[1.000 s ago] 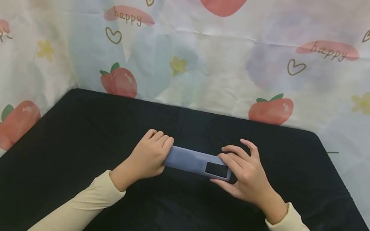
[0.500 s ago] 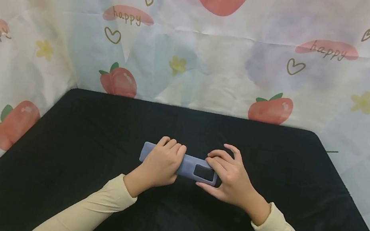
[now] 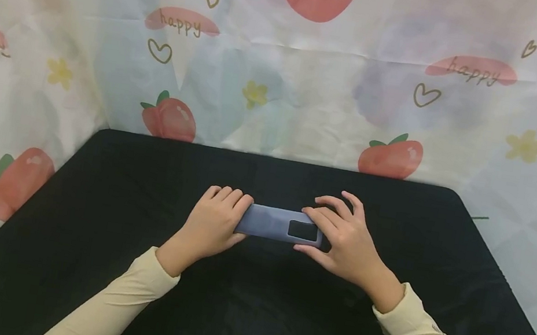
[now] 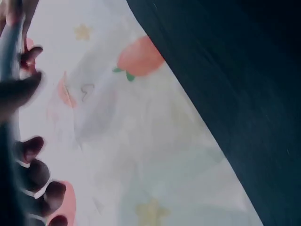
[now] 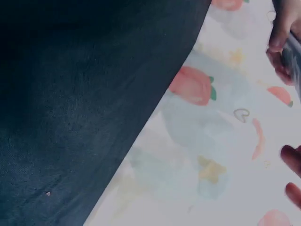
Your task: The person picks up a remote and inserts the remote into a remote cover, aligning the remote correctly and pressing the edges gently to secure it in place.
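Observation:
A slim blue-grey case (image 3: 267,222) with a dark rectangular window near its right end is held level above the black table in the head view. My left hand (image 3: 211,222) grips its left end, the fingers curled over it and covering that end. At the other end, my right hand (image 3: 348,240) pinches the case between a thumb below and a finger above. The other right-hand fingers stand raised off it. Part of the case (image 4: 10,52) shows at the left edge of the left wrist view, and the case (image 5: 292,59) also appears at the upper right of the right wrist view.
A black cloth-covered table (image 3: 246,310) spreads beneath both hands. A pale curtain (image 3: 308,80) printed with fruit, hearts and the word "happy" hangs behind the table and along its sides.
Half a second ago my left hand was farther right along the case, leaving its left end exposed; now it is back at that end. The case has risen slightly and levelled out.

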